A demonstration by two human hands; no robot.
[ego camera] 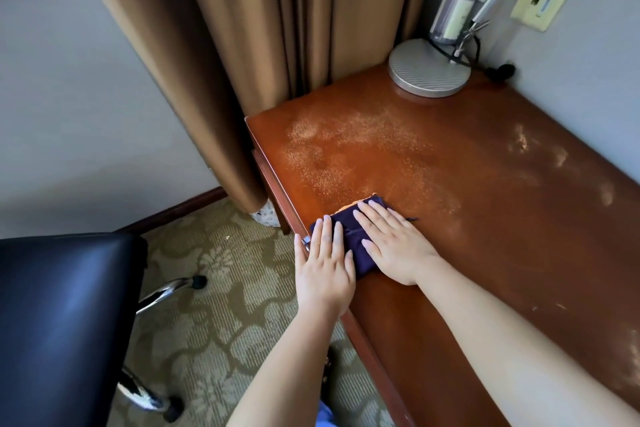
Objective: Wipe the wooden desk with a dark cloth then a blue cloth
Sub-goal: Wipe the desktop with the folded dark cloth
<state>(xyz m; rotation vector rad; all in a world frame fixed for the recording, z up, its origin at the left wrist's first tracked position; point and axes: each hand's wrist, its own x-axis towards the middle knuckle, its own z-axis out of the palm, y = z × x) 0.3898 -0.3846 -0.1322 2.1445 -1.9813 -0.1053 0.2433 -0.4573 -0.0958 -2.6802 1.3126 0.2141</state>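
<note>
1. Your right hand (pixel 391 243) lies flat, fingers straight, pressing the dark cloth (pixel 349 230) down.
2. Your left hand (pixel 323 263) lies flat beside it, steadying the cloth's near half at the desk edge.
3. The cloth sits at the wooden desk's (pixel 485 184) front-left edge; pale dust (pixel 346 146) lies beyond it, apparently unwiped.
</note>
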